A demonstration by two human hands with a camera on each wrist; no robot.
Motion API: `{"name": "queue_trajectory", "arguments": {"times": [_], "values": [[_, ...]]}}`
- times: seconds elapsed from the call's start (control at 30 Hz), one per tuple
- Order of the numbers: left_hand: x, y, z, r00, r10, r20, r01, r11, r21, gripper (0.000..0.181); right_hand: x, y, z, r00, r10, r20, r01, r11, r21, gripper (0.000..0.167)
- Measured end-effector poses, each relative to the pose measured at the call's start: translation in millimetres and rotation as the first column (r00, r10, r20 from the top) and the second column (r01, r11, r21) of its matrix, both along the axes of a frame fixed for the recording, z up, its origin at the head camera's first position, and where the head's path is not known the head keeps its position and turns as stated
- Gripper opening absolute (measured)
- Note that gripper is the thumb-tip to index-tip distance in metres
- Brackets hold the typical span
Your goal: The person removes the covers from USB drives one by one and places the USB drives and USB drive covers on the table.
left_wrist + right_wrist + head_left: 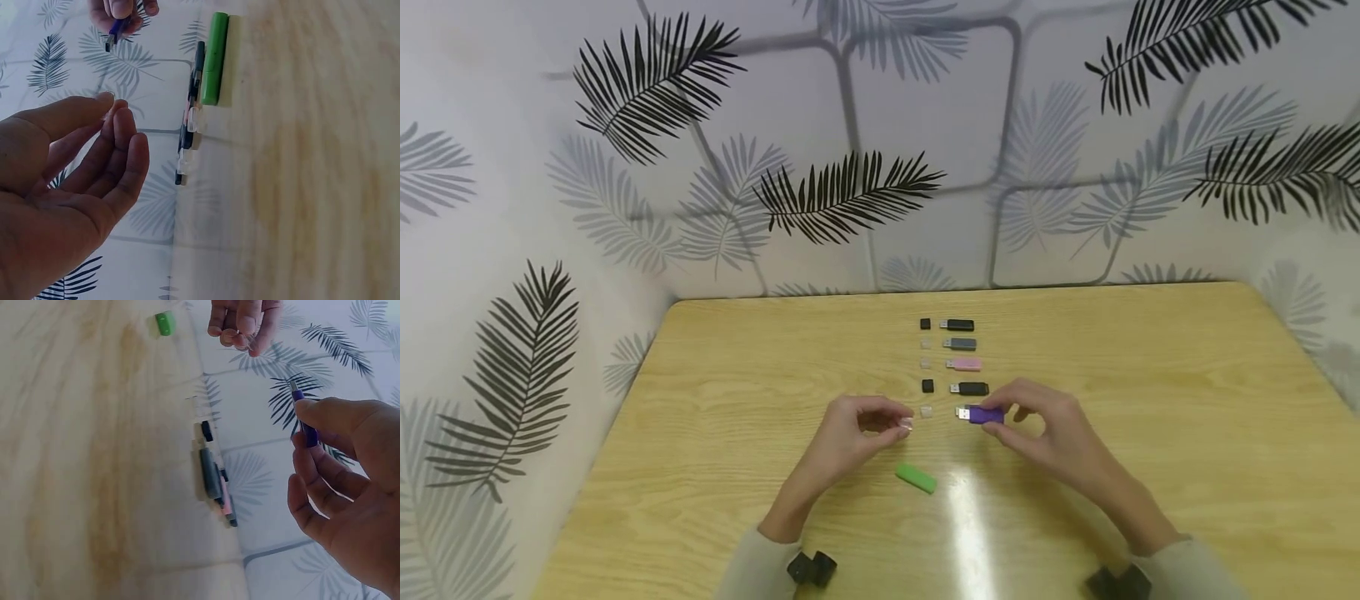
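In the head view my left hand (859,433) pinches a small clear cap (907,424) between thumb and fingertips. My right hand (1052,425) grips a purple USB stick (987,415) by its body, its bare metal plug facing left toward the cap. Cap and stick are apart, both held above the table. The right wrist view shows the purple stick (306,425) upright between thumb and fingers. A green USB stick (916,477) lies slanted on the table, nearer the person, between the hands.
Beyond the hands, USB sticks lie in a column: a black one (957,325), a grey one (960,343), a pink one (964,364) and another black one (973,388). Left of them are black caps (928,386) and clear caps (927,412). A leaf-patterned wall (925,125) stands behind the table (737,358).
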State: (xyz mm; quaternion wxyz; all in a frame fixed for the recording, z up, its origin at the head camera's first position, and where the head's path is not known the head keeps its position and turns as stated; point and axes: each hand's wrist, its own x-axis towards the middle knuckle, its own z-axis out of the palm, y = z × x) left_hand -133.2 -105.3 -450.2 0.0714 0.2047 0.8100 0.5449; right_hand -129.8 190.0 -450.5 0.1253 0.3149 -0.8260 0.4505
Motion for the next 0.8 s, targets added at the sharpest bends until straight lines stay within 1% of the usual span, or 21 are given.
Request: {"name": "queue_trajectory", "arguments": {"times": [0.2,0.37,0.47,0.57,0.63,0.7,0.8], "values": [[-3.7,4.7,-6.1,1.0,0.022,-0.016,-0.023,0.996,-0.084,0.016,-4.0,-1.8,-16.1,0.997,-0.049,0.053,0.047,0.998,0.039,0.03],[-5.1,10.5,-8.4,0.999,0.037,-0.003,-0.037,0.988,-0.153,0.011,-3.5,-1.3,-22.7,0.991,-0.089,0.101,0.082,0.994,0.075,0.03],[-5.0,12.1,-8.8,0.998,0.058,0.007,-0.056,0.984,-0.17,0.01,-1.6,-1.1,-24.0,0.977,-0.124,0.171,0.108,0.989,0.104,0.027],[-4.9,12.9,-8.7,0.998,0.062,0.001,-0.061,0.981,-0.182,0.01,0.9,-1.2,-25.1,0.953,-0.159,0.256,0.127,0.983,0.136,0.024],[-4.4,12.9,-8.9,0.998,0.059,0.005,-0.057,0.981,-0.185,0.01,2.2,-1.4,-25.9,0.938,-0.175,0.298,0.133,0.979,0.156,0.023],[-3.8,12.4,-9.1,0.998,0.059,0.008,-0.056,0.98,-0.189,0.01,2.7,-2.0,-26.8,0.932,-0.18,0.316,0.132,0.977,0.168,0.022],[-2.9,11.0,-10.0,0.998,0.061,0.01,-0.058,0.979,-0.194,0.01,2.1,-3.8,-28.1,0.932,-0.175,0.319,0.124,0.977,0.174,0.021]]}}
